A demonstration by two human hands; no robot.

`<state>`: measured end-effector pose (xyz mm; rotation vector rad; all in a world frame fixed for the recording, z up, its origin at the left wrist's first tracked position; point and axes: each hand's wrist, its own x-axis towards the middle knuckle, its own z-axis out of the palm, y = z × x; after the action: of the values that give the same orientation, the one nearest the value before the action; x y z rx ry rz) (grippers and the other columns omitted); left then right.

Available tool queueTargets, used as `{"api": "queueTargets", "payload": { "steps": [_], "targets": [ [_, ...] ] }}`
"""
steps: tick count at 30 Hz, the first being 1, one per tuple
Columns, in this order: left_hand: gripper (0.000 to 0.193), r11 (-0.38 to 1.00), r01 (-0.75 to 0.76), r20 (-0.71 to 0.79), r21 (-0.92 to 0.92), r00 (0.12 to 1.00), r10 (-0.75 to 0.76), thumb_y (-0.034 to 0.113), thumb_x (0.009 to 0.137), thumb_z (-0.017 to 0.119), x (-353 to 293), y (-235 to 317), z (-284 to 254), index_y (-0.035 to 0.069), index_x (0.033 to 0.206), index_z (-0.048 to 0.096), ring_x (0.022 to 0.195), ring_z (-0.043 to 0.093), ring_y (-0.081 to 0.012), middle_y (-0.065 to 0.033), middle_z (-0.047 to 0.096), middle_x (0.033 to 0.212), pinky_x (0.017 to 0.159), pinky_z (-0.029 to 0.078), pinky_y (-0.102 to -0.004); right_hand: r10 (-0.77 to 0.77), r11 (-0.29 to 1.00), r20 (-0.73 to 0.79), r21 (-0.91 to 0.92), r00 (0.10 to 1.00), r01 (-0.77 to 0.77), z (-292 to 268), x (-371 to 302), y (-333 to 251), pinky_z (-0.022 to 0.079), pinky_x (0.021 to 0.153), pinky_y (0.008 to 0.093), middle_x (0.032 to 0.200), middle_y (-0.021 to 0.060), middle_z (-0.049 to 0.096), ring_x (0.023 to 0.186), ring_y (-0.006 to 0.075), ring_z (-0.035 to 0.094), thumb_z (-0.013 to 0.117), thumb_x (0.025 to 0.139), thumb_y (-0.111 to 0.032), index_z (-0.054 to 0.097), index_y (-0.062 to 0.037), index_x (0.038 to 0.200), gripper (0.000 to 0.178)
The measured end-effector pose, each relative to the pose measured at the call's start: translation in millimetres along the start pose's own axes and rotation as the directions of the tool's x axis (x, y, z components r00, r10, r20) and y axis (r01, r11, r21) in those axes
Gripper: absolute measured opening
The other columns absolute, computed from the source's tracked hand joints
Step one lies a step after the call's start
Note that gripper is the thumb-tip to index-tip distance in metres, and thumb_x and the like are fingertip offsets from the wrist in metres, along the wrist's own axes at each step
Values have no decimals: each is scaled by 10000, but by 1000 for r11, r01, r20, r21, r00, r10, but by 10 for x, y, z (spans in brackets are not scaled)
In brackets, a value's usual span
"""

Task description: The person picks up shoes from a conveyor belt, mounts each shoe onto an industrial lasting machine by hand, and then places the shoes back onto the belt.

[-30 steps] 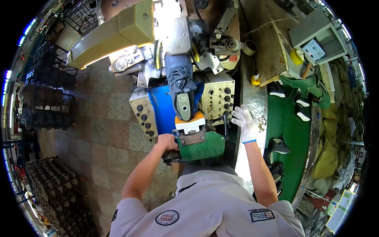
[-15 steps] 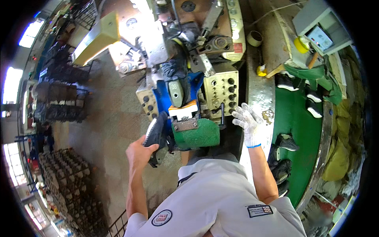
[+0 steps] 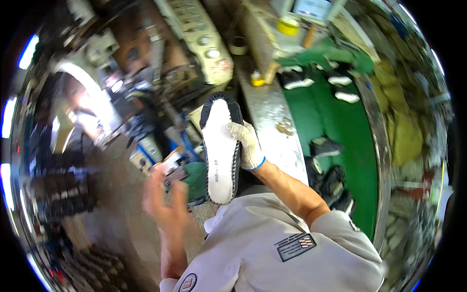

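A black shoe is turned sole-side up, showing its white bottom with dark stitching round the edge. My right hand, in a white knit glove, grips it along its right side at chest height. Lower left of the shoe, my bare left hand is blurred, fingers spread, holding nothing and just apart from the heel end. Behind the shoe stands the blue and green machine with its metal parts.
A green conveyor belt runs along the right, carrying several black shoes with white soles. A metal ledge lies beside it with a yellow pot. Machine panels with knobs fill the top. Tiled floor lies at left.
The shoe passed from my left hand to my gloved right hand and was lifted sole-up. My left hand let go and opened. The view swung left, blurred.
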<state>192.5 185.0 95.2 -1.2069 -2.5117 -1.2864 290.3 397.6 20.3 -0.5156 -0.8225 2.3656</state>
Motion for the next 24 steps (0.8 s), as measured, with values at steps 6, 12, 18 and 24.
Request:
{"api": "queueTargets", "payload": {
  "steps": [6,12,18,24],
  "targets": [
    [826,850,512,-114,-122,844,-525,333,852,793,672,-1659,343,-83,1445,396,1101,591,-220,-179,616,1227,974,461,-348,-63,944,-369,-323,927,-65,-2048,-534,-479,515,811,317,961,99,699,870,169,642,629,895,-282,698,21,1039,343],
    [684,805,587,-266,87,792,-549,436,660,917,900,-1835,871,-180,651,621,543,452,-223,-173,610,625,563,452,-428,13,759,-849,-335,528,-558,-3633,-1669,-1470,548,683,382,898,131,724,725,230,685,709,826,-537,728,-11,1011,558],
    [552,775,632,-182,-3,762,-622,331,710,891,1048,-1697,909,-153,626,639,535,472,-202,-137,590,610,532,434,-390,-642,112,-669,-565,374,-818,-4079,-1855,-1640,481,991,412,1202,256,664,1150,385,628,599,831,-638,600,38,1281,812],
    [328,294,664,368,-687,668,-647,221,846,735,726,-1164,731,-71,993,713,851,697,-288,-153,713,990,771,583,-404,-284,561,-518,-772,807,-298,-2834,-968,-469,494,988,379,1249,208,660,1143,314,640,676,869,-545,573,34,1330,747]
  ]
}}
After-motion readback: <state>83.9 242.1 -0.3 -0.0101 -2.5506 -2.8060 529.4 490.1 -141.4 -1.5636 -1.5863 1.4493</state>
